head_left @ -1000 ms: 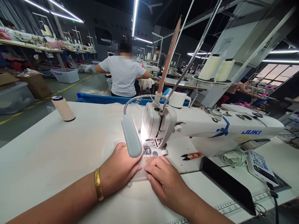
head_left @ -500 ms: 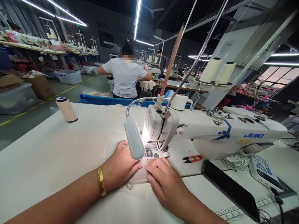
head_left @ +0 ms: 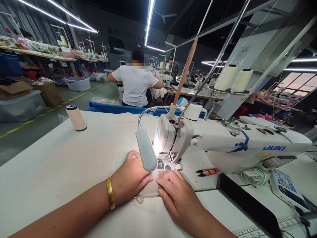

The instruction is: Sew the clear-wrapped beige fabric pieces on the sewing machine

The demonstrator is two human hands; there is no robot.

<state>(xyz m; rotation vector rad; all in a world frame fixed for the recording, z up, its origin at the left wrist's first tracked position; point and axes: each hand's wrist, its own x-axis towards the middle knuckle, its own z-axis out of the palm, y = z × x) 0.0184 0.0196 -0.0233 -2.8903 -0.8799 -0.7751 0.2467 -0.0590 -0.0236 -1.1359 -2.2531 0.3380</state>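
A white sewing machine [head_left: 173, 135] stands on the white table, its needle area lit by a lamp with a grey-green head [head_left: 146, 150]. Just left of the needle area, my left hand [head_left: 131, 178] rests on a pale, see-through material [head_left: 150, 191], its fingers partly hidden behind the lamp head. My right hand [head_left: 177, 191] is in front of the presser foot, thumb and index finger pinched on a small brown piece [head_left: 162, 175] that lies on the pale material. The two hands are close together but apart.
A peach thread spool [head_left: 76, 118] stands at the back left. Right of my hands are orange snips [head_left: 207, 172], a black phone [head_left: 247, 205], a coiled cable [head_left: 256, 177] and a control box [head_left: 288, 190]. A person in a white shirt [head_left: 135, 84] sits beyond the table.
The whole view has shifted slightly, so things appear a little farther right and lower. Both hands keep nearly the same place at the machine.
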